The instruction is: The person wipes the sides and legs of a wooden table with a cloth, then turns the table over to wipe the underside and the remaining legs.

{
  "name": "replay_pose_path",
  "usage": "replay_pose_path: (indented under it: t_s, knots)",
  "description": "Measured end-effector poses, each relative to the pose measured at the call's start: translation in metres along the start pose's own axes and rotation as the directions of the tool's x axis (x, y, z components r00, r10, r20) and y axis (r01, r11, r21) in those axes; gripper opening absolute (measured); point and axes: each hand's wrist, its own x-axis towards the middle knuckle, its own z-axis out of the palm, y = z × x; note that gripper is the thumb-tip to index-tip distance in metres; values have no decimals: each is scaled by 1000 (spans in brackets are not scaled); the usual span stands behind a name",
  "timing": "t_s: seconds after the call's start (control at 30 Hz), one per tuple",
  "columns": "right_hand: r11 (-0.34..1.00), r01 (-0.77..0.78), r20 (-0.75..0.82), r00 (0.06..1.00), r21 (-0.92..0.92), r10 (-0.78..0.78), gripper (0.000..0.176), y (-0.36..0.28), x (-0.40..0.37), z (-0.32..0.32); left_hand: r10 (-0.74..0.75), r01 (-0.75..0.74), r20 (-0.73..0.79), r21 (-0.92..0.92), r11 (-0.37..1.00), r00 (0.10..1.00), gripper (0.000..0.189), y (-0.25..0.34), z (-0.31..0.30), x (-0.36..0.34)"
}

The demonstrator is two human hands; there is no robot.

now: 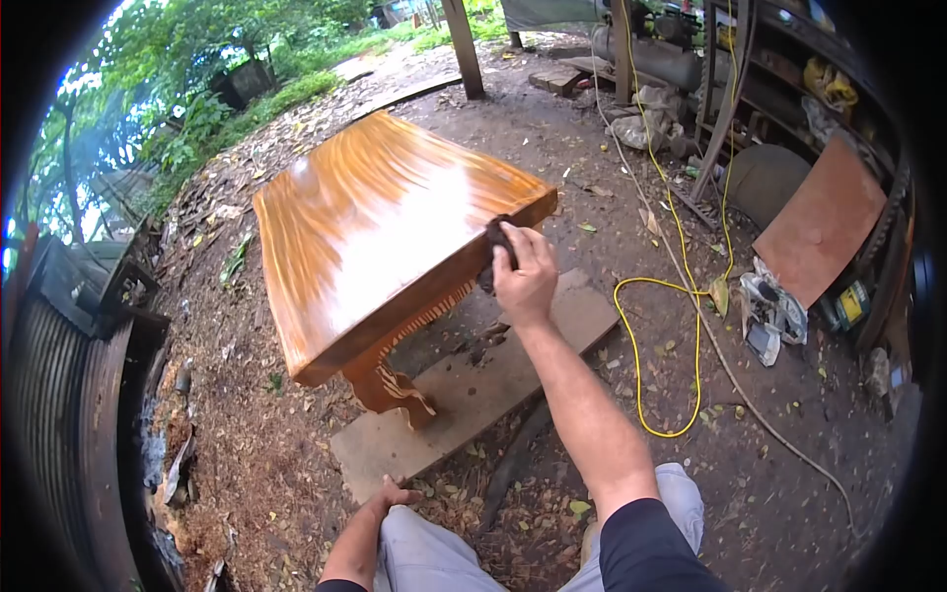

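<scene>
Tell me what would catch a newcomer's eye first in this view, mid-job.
Probably the glossy, orange-brown wooden table in the middle, with white glare across its streaked top. Next, the right hand, holding a dark wad at the table's near edge, toward its right end. Then the bright yellow cord, looped on the dirt ground to the right.

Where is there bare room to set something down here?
Bare: the tabletop beyond its near edge, where the right hand holds a dark wad; and the near-left end of the board, between the table leg and left hand. Crowded: the right side, where a reddish sheet, plastic bag and loaded shelves bunch together.
</scene>
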Motion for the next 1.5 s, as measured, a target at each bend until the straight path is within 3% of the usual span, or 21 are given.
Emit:
replay_pose_path:
  t_s: [0.07,0.17,0.23,0.4,0.5,0.63,0.67,0.77,0.8,0.87,0.97,1.07,1.1,1.13,1.23,1.5]
  knots:
    - [997,37,49,998,-71,-34,34,-15,-6,8,-4,4,16,34,999,1000,143,-7,1,11]
    - [996,-56,48,997,-66,59,33,-32,-52,23,1,0,41,-11,1000,999,147,3,-4,-1]
    - [979,-195,221,959,51,179,32,-44,-88,22,-4,5,32,-23,1000,999,147,1,-3,-4]
    - [971,-205,93,976,121,195,32,-57,-61,1,-12,13,-37,22,1000,999,147,-11,4,13]
    - [998,-52,-9,999,47,52,33,-42,-18,9,-16,17,-15,40,999,1000,147,-11,2,16]
    - [997,-78,49,996,15,78,28,-47,-42,22,-43,45,-18,119,992,999,144,-8,5,24]
    - [981,-191,121,975,29,186,25,-56,-61,21,-44,45,-7,62,997,999,142,-7,3,16]
    - [926,-263,266,945,271,191,30,-63,-103,16,12,-6,-47,134,991,999,133,-11,2,20]
    - [928,-272,242,947,253,212,31,-63,-99,14,42,-28,-68,194,981,997,130,-17,4,26]
    - [933,-292,199,947,211,252,32,-54,-87,4,20,-9,-76,145,989,997,125,-26,7,37]
    - [959,-273,41,962,74,271,31,-21,-41,0,29,-21,-45,178,984,999,123,-24,6,34]
    - [973,-225,16,974,44,225,31,6,-4,-3,32,-29,-8,244,969,999,122,-15,-1,21]
    - [983,-179,19,984,31,179,31,14,4,-5,29,-29,3,259,965,1000,121,-13,0,20]
    - [967,-247,71,967,59,243,31,14,14,-11,35,-34,2,249,968,999,121,-14,0,21]
    - [997,-79,71,994,14,78,34,41,39,-21,49,-48,1,218,975,999,121,-17,1,24]
    - [958,182,221,966,-221,-132,44,109,83,-33,52,-51,-3,149,987,999,122,-9,-2,5]
